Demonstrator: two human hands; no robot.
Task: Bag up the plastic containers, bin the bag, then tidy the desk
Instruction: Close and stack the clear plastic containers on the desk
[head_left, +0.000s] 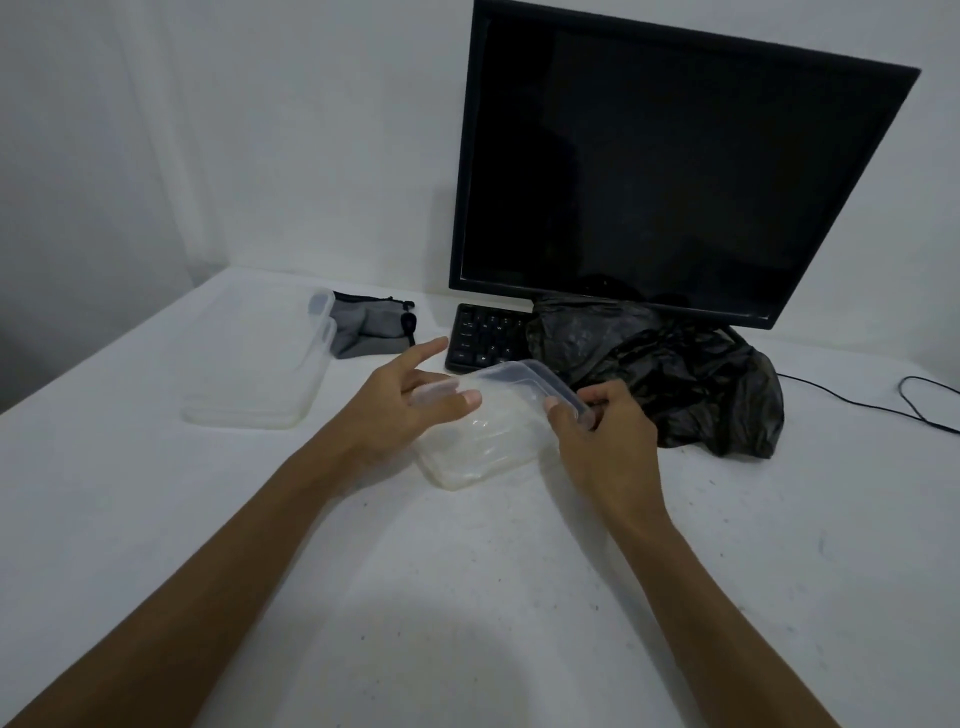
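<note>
A clear plastic container (493, 431) is tilted up off the white desk (467, 597) in the middle of the head view. My right hand (602, 431) grips its raised right rim between thumb and fingers. My left hand (410, 402) rests against its left side with the fingers spread and the thumb on top. A crumpled black plastic bag (675, 379) lies just behind the container, under the monitor. A second clear container (265, 364), long and flat, lies at the left of the desk.
A black monitor (665, 161) stands at the back. A black keyboard (485, 335) is partly covered by the bag. A grey drawstring pouch (369, 325) lies beside the far container. A black cable (883, 405) runs off to the right.
</note>
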